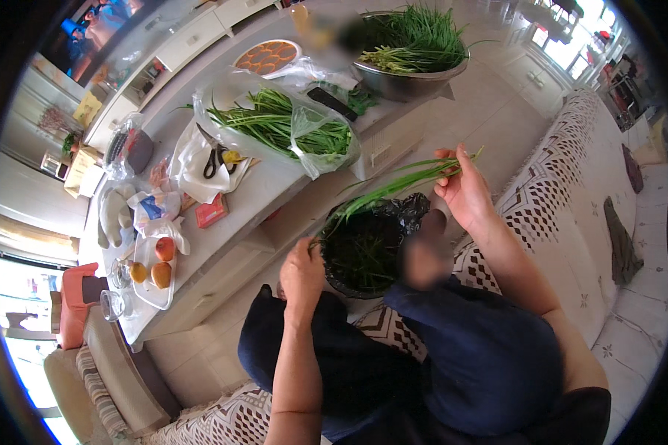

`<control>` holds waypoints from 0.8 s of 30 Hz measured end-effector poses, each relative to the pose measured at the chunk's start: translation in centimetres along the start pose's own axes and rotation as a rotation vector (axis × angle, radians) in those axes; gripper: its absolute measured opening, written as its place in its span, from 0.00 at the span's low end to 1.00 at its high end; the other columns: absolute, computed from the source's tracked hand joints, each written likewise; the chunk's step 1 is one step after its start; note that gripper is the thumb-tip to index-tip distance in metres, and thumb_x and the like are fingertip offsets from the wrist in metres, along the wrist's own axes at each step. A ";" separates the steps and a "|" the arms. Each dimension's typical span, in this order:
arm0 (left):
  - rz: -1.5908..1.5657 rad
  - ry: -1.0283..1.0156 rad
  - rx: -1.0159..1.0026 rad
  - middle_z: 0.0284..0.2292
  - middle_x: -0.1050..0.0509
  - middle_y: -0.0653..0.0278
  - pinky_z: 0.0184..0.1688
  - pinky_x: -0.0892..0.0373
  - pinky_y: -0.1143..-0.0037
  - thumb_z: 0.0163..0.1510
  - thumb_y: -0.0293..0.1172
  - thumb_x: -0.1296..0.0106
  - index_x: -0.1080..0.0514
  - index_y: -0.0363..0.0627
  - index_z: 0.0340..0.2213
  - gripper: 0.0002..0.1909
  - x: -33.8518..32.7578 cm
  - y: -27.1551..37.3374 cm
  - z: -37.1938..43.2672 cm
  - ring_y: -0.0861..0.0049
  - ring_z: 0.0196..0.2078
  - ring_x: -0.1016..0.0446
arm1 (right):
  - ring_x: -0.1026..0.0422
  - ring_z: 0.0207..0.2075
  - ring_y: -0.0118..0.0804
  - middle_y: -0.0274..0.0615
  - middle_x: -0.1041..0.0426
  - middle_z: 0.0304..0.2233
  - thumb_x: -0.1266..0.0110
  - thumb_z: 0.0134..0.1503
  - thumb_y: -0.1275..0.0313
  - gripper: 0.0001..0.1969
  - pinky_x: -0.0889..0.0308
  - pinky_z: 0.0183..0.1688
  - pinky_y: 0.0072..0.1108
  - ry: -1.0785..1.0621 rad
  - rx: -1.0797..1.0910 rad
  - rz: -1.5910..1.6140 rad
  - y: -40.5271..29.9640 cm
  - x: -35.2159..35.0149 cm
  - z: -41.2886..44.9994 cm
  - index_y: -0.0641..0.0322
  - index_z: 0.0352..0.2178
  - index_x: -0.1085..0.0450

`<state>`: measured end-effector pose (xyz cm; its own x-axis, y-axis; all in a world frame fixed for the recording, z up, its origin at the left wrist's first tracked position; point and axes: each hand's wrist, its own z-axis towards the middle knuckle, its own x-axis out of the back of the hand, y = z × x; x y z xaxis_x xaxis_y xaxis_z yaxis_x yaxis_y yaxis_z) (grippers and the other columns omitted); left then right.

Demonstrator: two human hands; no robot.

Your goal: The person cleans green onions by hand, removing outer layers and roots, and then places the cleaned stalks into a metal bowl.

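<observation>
A thin bunch of green chives (403, 181) is held in my right hand (465, 189), pinched between thumb and fingers near one end. The blades slope down to the left over a bin (362, 292) lined with a black plastic bag (409, 208). Loose green scraps (364, 256) lie inside the bin between my knees. At the bin's left rim is my left hand (302, 272), its fingers bent together close to the drooping blade tips. Whether it pinches a scrap is hidden by the fingers.
On the table (245, 214) lie an open plastic bag (331, 158) of chives, scissors (214, 161), a remote control (332, 104) and a tray (155, 286) with fruit. A metal basin (409, 83) heaped with chives stands at its far end. A patterned sofa (551, 194) runs along my right.
</observation>
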<state>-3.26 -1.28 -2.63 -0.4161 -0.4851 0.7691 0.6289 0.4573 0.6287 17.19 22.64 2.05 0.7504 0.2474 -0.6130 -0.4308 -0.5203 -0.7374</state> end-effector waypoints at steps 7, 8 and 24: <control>0.239 0.072 0.030 0.32 0.23 0.53 0.37 0.30 0.68 0.55 0.32 0.52 0.28 0.46 0.41 0.11 0.5 0.1 0.3 0.58 0.36 0.24 | 0.37 0.22 0.25 0.32 0.35 0.23 0.60 0.65 0.56 0.21 0.39 0.26 0.19 0.027 -0.024 0.059 0.1 1.4 0.1 0.66 0.37 0.32; 0.240 0.069 0.037 0.32 0.23 0.53 0.37 0.30 0.68 0.55 0.32 0.52 0.28 0.46 0.41 0.11 0.5 0.2 0.3 0.58 0.36 0.24 | 0.37 0.22 0.25 0.32 0.35 0.23 0.60 0.65 0.56 0.20 0.38 0.26 0.19 0.012 -0.021 0.066 0.3 1.6 0.2 0.65 0.37 0.32; -0.200 0.235 0.168 0.18 0.31 0.63 0.28 0.35 0.75 0.52 0.27 0.50 0.27 0.44 0.39 0.11 1.8 2.1 1.4 0.73 0.22 0.31 | 0.39 0.20 0.23 0.31 0.36 0.20 0.56 0.64 0.56 0.18 0.40 0.24 0.19 0.062 -0.057 0.047 1.4 1.8 0.3 0.61 0.31 0.33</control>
<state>-3.61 -0.17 0.17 -0.3450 -0.7267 0.5940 0.4254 0.4431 0.7892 17.85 22.60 -0.16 0.7600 0.1717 -0.6268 -0.4386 -0.5763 -0.6896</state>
